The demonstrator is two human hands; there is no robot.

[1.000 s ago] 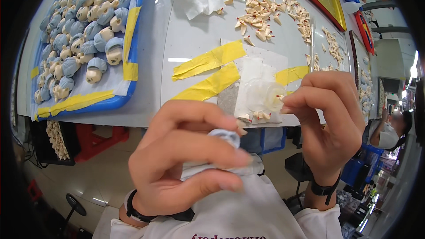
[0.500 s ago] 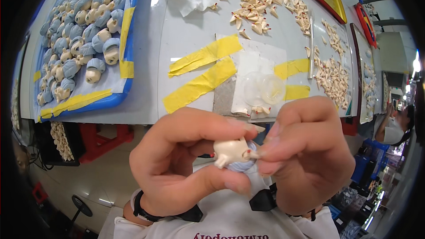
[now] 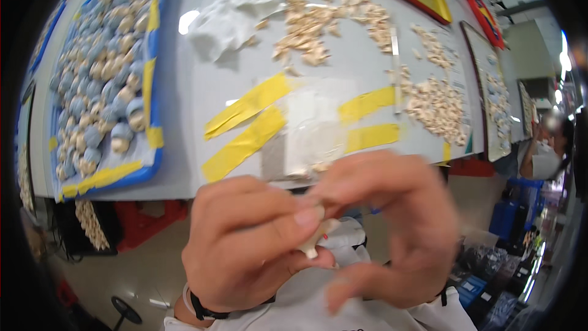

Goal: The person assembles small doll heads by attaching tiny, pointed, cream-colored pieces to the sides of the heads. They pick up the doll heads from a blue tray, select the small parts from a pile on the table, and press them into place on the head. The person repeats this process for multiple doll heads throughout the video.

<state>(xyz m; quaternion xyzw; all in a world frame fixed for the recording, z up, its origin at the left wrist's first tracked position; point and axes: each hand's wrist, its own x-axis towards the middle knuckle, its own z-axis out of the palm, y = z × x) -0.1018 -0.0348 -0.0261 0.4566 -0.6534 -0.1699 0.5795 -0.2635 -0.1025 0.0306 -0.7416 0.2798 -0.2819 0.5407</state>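
Observation:
My left hand (image 3: 242,245) pinches a small cream figurine piece (image 3: 311,247) between thumb and fingers, in front of my shirt below the table edge. A short stub points down from the piece, and a red spot shows on its side; my fingers hide the rest. My right hand (image 3: 404,233) is beside it, smeared by motion, its thumb well apart from its curved index finger. The right fingertips are close to the top of the piece; whether they touch it I cannot tell. Nothing shows between the right thumb and fingers.
A blue tray (image 3: 154,156) of blue-and-cream figurine heads stands at the left. Small cream parts (image 3: 306,30) lie in heaps at the back and right. Yellow tape strips (image 3: 245,150) and a clear round dish (image 3: 315,138) are near the table edge. A crumpled white cloth (image 3: 226,24) lies farther back.
My right thumb has come away from the fingers and dropped. The left hand has turned the piece, so its blue part no longer shows. The view has shifted, with more of the table's back visible.

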